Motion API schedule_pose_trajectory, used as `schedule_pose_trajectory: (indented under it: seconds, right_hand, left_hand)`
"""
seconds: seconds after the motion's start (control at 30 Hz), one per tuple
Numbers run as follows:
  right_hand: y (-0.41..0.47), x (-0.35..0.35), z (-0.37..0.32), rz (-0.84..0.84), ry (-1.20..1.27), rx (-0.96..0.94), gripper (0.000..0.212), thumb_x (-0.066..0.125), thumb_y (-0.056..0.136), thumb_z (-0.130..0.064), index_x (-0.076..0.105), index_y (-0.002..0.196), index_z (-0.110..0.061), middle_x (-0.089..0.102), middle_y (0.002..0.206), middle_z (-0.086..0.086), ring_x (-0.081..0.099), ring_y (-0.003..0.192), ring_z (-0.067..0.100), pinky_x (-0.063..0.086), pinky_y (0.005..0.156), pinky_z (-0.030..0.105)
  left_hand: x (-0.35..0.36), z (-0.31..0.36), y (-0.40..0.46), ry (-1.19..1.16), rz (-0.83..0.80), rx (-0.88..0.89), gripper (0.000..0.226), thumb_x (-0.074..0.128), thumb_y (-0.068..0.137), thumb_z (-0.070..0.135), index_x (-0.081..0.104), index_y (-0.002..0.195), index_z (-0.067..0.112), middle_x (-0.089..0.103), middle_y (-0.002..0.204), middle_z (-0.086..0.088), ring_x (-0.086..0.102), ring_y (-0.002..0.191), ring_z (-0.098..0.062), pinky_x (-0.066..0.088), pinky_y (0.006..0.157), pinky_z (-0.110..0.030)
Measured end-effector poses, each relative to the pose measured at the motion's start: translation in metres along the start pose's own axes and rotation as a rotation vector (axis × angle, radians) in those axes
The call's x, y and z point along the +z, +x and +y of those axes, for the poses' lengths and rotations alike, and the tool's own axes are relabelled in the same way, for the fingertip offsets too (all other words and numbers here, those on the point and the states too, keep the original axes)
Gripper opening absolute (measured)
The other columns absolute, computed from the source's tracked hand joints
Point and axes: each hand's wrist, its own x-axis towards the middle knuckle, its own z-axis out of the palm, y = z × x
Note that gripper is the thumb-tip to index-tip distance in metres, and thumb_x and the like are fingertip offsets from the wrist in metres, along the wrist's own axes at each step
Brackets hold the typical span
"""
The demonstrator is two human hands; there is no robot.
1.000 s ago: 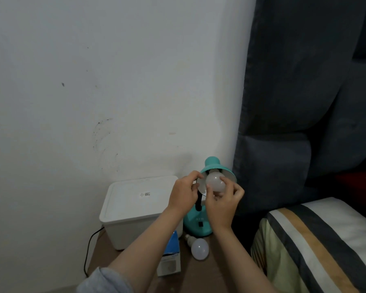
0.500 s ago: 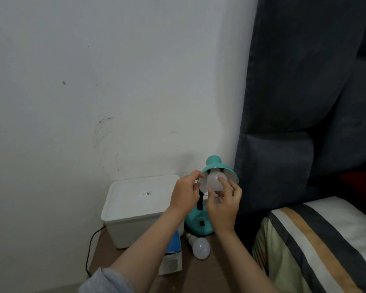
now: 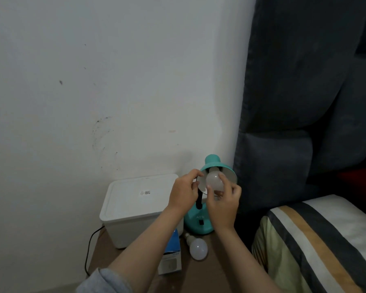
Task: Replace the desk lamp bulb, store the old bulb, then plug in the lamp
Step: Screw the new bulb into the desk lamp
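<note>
A teal desk lamp stands on a brown bedside table, its shade tilted toward me. A white bulb sits in the shade's socket. My right hand wraps its fingers around that bulb. My left hand pinches the left rim of the shade. A second white bulb lies loose on the table in front of the lamp base, beside a blue and white bulb box partly hidden by my left forearm.
A white lidded plastic bin sits left of the lamp against the white wall. A black cord runs down behind the table's left edge. A dark padded headboard and a striped pillow stand to the right.
My right hand has shifted its grip on the bulb in the shade, fingers turned a little around it. My left hand stays on the shade rim.
</note>
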Motion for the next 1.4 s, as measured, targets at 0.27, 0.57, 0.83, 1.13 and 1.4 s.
schedule_pose_trajectory:
  seconds: [0.27,0.57,0.83,1.13,1.4]
  right_hand:
    - [-0.002,-0.003,-0.006,0.028,0.024,0.094,0.055,0.073,0.08,-0.024,0.044,0.124,-0.007,0.044,0.118,0.012,0.05,0.094,0.013,0.043,0.071,0.013]
    - [0.003,-0.006,-0.005,-0.006,0.052,0.238,0.048,0.065,0.082,-0.043,0.048,0.112,-0.011,0.06,0.096,0.007,0.062,0.083,0.022,0.049,0.063,0.027]
    - [-0.01,-0.009,0.002,-0.015,-0.071,0.065,0.061,0.074,0.076,-0.011,0.046,0.13,-0.015,0.043,0.117,0.009,0.051,0.092,0.015,0.044,0.068,0.017]
    - [0.0,-0.012,0.0,-0.01,-0.036,0.203,0.051,0.074,0.077,-0.036,0.049,0.111,-0.009,0.052,0.106,0.005,0.059,0.093,0.023,0.041,0.064,0.027]
    - [-0.001,-0.008,0.003,-0.048,-0.093,0.002,0.048,0.074,0.078,-0.016,0.055,0.122,-0.018,0.045,0.115,0.008,0.058,0.072,0.014,0.04,0.057,0.01]
  left_hand:
    - [0.002,-0.002,-0.002,0.008,0.002,0.002,0.026,0.052,0.084,0.0,0.059,0.098,0.02,0.066,0.08,-0.014,0.044,0.044,-0.008,0.045,0.054,-0.031]
    - [0.002,0.0,-0.003,0.008,-0.002,0.01,0.025,0.052,0.084,-0.001,0.059,0.098,0.019,0.059,0.066,-0.006,0.043,0.045,-0.006,0.038,0.051,-0.024]
    - [0.003,0.0,-0.004,-0.007,0.014,0.013,0.026,0.052,0.084,-0.002,0.059,0.098,0.02,0.048,0.057,0.008,0.042,0.045,-0.005,0.045,0.055,-0.031]
    - [0.002,0.004,-0.004,0.005,0.014,-0.005,0.026,0.051,0.083,-0.003,0.06,0.098,0.018,0.046,0.056,0.01,0.04,0.044,-0.005,0.045,0.056,-0.032]
    - [0.003,0.002,-0.003,-0.001,0.021,-0.016,0.026,0.052,0.083,-0.002,0.06,0.098,0.019,0.064,0.072,-0.009,0.041,0.042,-0.007,0.047,0.055,-0.035]
